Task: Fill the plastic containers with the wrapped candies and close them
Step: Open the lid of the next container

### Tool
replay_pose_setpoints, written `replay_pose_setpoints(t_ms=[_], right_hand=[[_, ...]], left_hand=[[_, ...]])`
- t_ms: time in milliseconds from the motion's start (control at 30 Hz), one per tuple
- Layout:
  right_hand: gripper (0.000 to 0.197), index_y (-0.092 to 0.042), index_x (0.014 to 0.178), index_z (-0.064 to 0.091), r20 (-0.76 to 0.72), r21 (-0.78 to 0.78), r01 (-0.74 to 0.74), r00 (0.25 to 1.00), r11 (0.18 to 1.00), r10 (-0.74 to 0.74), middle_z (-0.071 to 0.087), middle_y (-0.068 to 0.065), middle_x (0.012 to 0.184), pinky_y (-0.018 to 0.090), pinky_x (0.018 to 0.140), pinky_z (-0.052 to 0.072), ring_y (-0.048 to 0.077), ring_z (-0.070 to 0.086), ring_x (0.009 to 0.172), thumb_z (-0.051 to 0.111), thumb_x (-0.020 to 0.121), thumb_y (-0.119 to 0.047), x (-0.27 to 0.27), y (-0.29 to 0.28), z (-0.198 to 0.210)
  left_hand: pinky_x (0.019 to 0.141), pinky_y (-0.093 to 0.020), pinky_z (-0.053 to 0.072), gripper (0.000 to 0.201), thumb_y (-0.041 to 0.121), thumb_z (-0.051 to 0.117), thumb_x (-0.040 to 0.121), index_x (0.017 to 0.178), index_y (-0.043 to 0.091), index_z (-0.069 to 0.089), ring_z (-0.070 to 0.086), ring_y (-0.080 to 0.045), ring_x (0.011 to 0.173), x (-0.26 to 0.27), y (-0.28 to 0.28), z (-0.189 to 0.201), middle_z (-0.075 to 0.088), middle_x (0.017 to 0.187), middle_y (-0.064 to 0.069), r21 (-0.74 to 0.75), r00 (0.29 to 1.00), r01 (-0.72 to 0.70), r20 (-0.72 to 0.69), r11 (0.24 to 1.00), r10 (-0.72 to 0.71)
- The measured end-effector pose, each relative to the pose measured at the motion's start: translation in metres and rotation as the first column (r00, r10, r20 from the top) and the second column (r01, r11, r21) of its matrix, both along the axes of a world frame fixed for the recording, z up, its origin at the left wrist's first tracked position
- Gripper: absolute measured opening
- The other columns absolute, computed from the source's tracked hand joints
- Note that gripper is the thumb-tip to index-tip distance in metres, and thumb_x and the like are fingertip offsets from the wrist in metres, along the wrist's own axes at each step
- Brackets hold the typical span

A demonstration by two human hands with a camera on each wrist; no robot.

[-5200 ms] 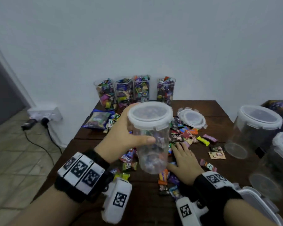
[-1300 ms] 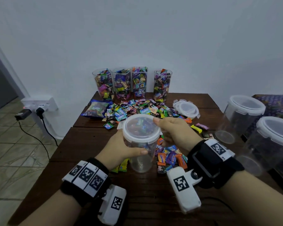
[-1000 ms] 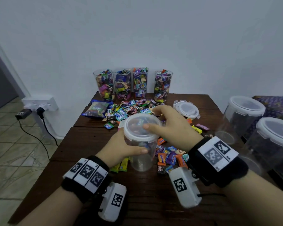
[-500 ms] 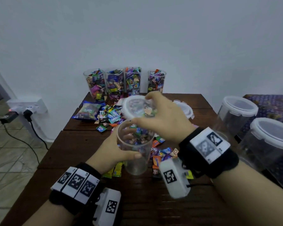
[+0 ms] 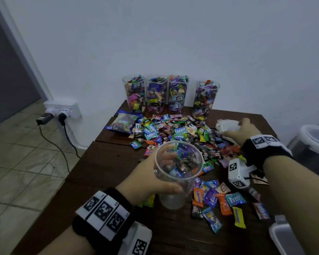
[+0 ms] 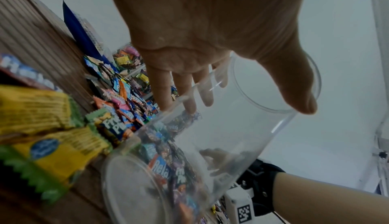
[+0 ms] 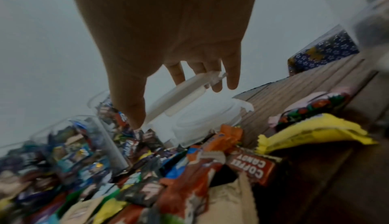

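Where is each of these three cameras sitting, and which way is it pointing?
Head: worn on the person's head, looking forward and down at the wooden table, candy pile and four filled containers; both forearms and hands show.
Left wrist: looks along the left hand gripping the clear container; the palm and fingers show.
Right wrist: looks along the right hand holding a white lid above a second one; the palm and fingers show.
Shared: head and left wrist both show the clear container.

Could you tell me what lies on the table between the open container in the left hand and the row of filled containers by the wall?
Loose wrapped candies cover that stretch, seen in the head view.
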State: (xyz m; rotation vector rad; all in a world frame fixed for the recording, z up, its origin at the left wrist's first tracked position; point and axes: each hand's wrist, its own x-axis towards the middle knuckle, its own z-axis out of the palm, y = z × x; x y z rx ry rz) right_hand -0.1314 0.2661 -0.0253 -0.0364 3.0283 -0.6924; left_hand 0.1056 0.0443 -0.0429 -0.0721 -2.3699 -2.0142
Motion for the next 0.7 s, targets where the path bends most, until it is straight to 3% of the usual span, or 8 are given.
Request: replay_pose_setpoints(t_ms=[100, 300, 500, 567, 700], right_hand=[[0.077, 0.000, 0.133, 0.036, 0.030, 0.036, 0.017, 0.999, 0.999, -0.018, 0.045, 0.028, 0.130, 0.047, 0.094, 0.043, 0.043, 0.049, 0.116, 0.073, 0.077, -0.037, -0.015, -0.003, -0.011], [0.072, -0.006, 0.138, 0.039, 0.036, 0.160, 0.034, 0.999, 0.986, -0.040, 0.041, 0.024, 0.135, 0.043, 0.097, 0.039, 0.042, 0.046, 0.119, 0.067, 0.081, -0.039, -0.029, -0.008, -0.018], [0.071, -0.006, 0.136, 0.043, 0.028, 0.257, 0.021, 0.999, 0.966, -0.029, 0.041, 0.022, 0.131, 0.040, 0.097, 0.038, 0.040, 0.044, 0.118, 0.066, 0.080, -0.044, -0.021, -0.013, -0.013], [0.062, -0.006, 0.136, 0.042, 0.000, 0.288, -0.004, 1.000, 0.958, 0.004, 0.040, 0.022, 0.133, 0.041, 0.101, 0.036, 0.039, 0.040, 0.120, 0.059, 0.087, -0.040, -0.018, -0.017, -0.009], [0.052, -0.003, 0.128, 0.048, -0.118, 0.197, -0.068, 0.989, 0.978, 0.092, 0.041, 0.021, 0.132, 0.046, 0.099, 0.037, 0.039, 0.039, 0.122, 0.053, 0.089, -0.036, -0.013, -0.030, 0.004]], left_hand=[[0.100, -0.024, 0.045, 0.093, 0.026, 0.087, 0.051, 0.129, 0.040, 0.039, 0.050, 0.000, 0.122, -0.001, 0.000, 0.000, 0.055, 0.125, 0.025, 0.000, 1.000, 0.002, -0.006, 1.000, -0.002], [0.093, -0.016, 0.046, 0.091, 0.023, 0.086, 0.051, 0.128, 0.038, 0.040, 0.051, 0.000, 0.120, -0.001, 0.000, 0.001, 0.056, 0.123, 0.023, 0.019, 1.000, 0.003, -0.008, 1.000, -0.003], [0.096, -0.018, 0.045, 0.098, 0.052, 0.086, 0.046, 0.130, 0.043, 0.036, 0.049, 0.000, 0.123, 0.002, 0.001, 0.004, 0.054, 0.124, 0.027, 0.006, 0.999, 0.033, 0.020, 0.999, -0.033], [0.095, -0.014, 0.043, 0.101, 0.048, 0.087, 0.048, 0.132, 0.042, 0.032, 0.046, 0.006, 0.123, 0.003, 0.001, 0.006, 0.052, 0.123, 0.032, -0.020, 0.996, 0.063, 0.058, 0.998, -0.062], [0.092, -0.002, 0.035, 0.101, 0.015, 0.086, 0.065, 0.130, 0.052, 0.019, 0.037, 0.023, 0.118, 0.005, -0.019, 0.008, 0.041, 0.117, 0.052, -0.222, 0.964, 0.204, 0.215, 0.953, -0.157]])
